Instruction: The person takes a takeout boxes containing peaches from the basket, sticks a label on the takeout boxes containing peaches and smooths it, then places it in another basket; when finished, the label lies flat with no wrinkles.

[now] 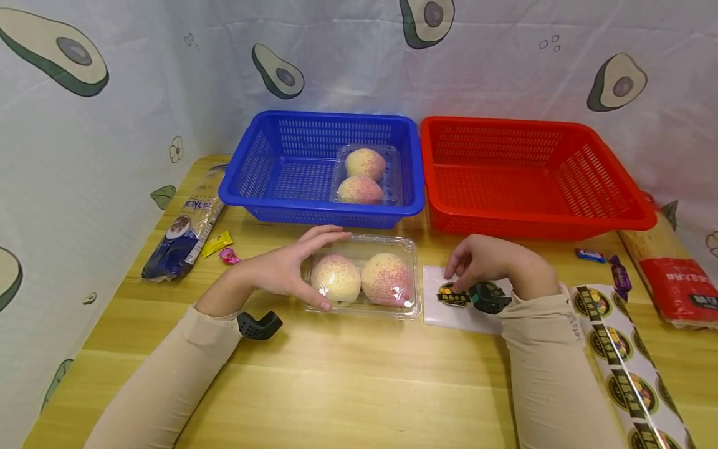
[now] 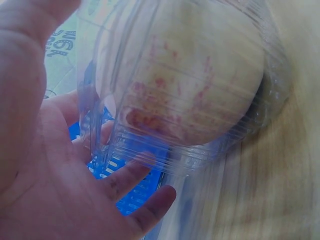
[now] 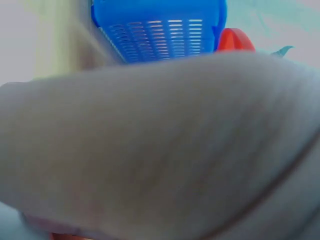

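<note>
A clear plastic box (image 1: 416, 280) with two yellow-pink peaches (image 1: 387, 279) lies on the table before me. My left hand (image 1: 286, 265) grips its left end, thumb at the front and fingers at the back. Close up in the left wrist view, the fingers (image 2: 155, 205) show around the box's ribbed wall, beside one peach (image 2: 190, 75). To the right, my right hand (image 1: 488, 262) bends down over a white backing sheet (image 1: 437, 317), thumb and forefinger at a black-and-gold fruit sticker (image 1: 453, 295). Skin fills most of the right wrist view, hiding the fingertips there.
Behind stand a blue basket (image 1: 322, 212) holding another box of peaches (image 1: 366, 163) and a red basket (image 1: 538, 226). A sticker strip (image 1: 617, 349) runs along the right. Bagged food (image 1: 185, 227) and candies (image 1: 217, 243) lie left; a red-labelled bag (image 1: 681, 287) and more candies (image 1: 619, 274) lie right.
</note>
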A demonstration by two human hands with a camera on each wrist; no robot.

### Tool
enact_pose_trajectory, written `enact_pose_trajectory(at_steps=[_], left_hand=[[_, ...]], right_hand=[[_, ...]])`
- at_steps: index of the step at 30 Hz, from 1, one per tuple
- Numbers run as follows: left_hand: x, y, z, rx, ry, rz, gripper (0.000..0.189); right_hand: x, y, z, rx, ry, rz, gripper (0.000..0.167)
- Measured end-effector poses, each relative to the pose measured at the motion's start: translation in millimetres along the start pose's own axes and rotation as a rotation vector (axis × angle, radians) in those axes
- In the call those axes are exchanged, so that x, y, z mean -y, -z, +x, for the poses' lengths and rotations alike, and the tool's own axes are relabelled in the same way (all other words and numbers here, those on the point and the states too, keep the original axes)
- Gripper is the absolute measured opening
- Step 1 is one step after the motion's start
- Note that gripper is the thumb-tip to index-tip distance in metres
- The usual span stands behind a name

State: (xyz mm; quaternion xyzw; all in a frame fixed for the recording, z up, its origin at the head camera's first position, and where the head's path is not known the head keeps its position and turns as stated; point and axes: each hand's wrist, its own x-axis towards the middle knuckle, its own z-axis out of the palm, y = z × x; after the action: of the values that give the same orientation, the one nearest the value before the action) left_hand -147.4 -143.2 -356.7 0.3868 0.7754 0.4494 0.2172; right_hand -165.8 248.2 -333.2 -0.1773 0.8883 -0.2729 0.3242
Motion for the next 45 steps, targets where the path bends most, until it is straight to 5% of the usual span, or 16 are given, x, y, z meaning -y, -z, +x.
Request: enact_pose_trajectory(at_steps=[29,45], left_hand=[[-0.9,-0.8,-0.9,-0.001,0.019,-0.005,0.111],[-1.1,0.1,-1.3,-0.003,0.026,-0.003,0.11]], right_hand=[[3.0,-2.7,0.2,0.042,0.012,-0.036,0.01],[14.6,10.9,-24.5,0.029,0.065,0.056,0.008]])
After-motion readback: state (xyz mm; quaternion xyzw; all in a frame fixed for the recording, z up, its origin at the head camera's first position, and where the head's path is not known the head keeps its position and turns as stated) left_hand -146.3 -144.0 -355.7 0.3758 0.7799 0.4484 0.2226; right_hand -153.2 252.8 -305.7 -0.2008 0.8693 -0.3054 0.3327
